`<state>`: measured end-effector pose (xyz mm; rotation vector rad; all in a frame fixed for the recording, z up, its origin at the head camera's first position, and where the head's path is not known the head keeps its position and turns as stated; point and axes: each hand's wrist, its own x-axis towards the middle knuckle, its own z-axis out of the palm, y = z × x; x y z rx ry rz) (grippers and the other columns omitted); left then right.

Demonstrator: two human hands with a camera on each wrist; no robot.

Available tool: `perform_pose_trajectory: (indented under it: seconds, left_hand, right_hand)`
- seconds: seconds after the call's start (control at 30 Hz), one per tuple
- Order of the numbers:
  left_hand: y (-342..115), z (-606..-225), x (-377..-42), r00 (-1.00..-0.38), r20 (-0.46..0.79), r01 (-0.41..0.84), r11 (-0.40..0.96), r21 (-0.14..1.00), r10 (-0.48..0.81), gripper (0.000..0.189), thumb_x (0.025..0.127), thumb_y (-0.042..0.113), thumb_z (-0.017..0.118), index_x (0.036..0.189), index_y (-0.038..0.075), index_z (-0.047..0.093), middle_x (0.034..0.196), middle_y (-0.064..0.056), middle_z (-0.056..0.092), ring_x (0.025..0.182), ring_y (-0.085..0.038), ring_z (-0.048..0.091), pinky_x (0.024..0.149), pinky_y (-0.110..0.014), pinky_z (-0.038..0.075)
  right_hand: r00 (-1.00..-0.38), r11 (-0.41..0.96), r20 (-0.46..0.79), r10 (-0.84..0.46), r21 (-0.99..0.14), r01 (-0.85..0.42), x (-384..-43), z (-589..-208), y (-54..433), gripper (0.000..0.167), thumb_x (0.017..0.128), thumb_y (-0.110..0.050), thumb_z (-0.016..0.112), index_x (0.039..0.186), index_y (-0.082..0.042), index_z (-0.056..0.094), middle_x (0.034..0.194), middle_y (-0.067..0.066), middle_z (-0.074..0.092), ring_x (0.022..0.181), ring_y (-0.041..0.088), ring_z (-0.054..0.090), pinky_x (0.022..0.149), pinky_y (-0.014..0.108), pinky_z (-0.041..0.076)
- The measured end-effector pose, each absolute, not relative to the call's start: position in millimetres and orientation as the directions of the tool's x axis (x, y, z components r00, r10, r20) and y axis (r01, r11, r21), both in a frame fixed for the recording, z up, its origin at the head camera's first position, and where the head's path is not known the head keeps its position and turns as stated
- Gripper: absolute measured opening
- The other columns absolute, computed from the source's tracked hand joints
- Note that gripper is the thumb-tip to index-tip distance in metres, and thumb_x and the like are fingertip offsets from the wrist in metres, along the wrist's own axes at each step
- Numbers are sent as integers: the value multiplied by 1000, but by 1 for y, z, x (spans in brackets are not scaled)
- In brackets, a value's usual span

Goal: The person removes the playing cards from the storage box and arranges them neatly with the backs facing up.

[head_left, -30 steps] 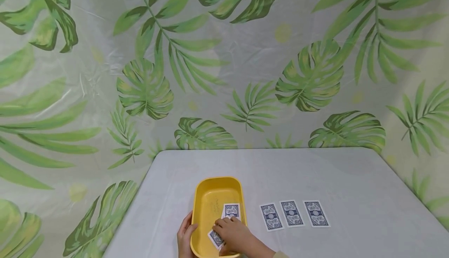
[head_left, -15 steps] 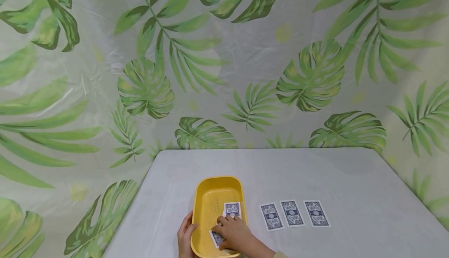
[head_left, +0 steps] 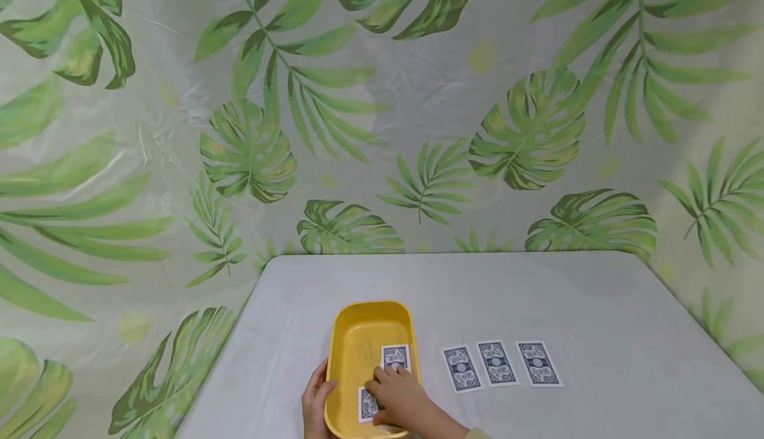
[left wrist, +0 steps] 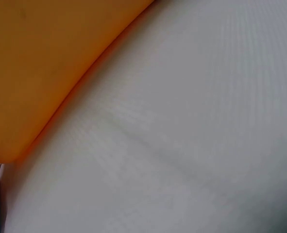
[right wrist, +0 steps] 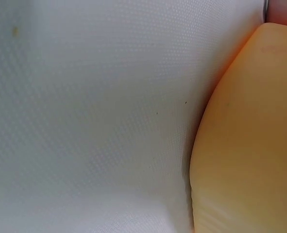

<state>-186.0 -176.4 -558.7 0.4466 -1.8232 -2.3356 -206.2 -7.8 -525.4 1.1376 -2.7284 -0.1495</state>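
Observation:
A yellow plastic tray stands near the table's front edge in the head view. My left hand grips its left side, thumb over the rim. Inside the tray, my right hand pinches a blue-backed playing card near the front; the fingers cover its right part. A second face-down playing card lies just beyond my right fingers, against the tray's right side. Both wrist views show mostly the outer wall of the tray and the white tabletop, with only a sliver of skin at the edge.
Right of the tray, three face-down playing cards lie side by side: a left card, a middle card and a right card. The white-covered table reaches back to a leaf-patterned sheet.
The card under my right hand has turned from a slant to nearly straight. My right fingers have shifted slightly. The left hand and the tray have stayed in place.

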Motion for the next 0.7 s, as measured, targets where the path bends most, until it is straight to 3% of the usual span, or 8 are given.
perform_pose_trajectory:
  seconds: [0.23,0.4,0.5,0.7]
  left_hand:
    - [-177,-559,-186,-948,-144,-68,-262,963,-282,52,89,11,46,138,-1,33,142,-18,37,105,-4,54,87,-20,46]
    - [-177,-558,-185,-952,-149,-73,-270,960,-269,52,89,12,45,139,0,32,142,-18,36,107,-6,53,88,-21,47]
    - [-177,-558,-185,-951,-155,-81,-268,960,-267,53,89,13,45,139,0,32,143,-19,35,108,-7,53,88,-23,47]
    - [-176,-558,-185,-947,-168,-94,-263,960,-275,52,90,13,45,139,1,32,143,-18,34,109,-8,52,87,-23,47]
  right_hand:
    - [-718,725,99,-689,82,-684,-207,-527,-9,58,65,-60,67,112,-26,59,84,-7,45,79,7,45,73,21,41]
    - [-731,736,109,-673,12,-676,-207,-529,-11,60,62,-55,72,116,-35,55,84,-6,41,72,9,40,63,21,42]
    - [-729,734,108,-676,12,-679,-207,-530,-11,53,62,-55,72,111,-40,56,84,-7,40,70,9,40,59,20,40]
    - [-722,725,66,-689,39,-688,-208,-528,-10,42,66,-59,68,98,-34,55,85,-9,38,73,8,39,60,20,38]
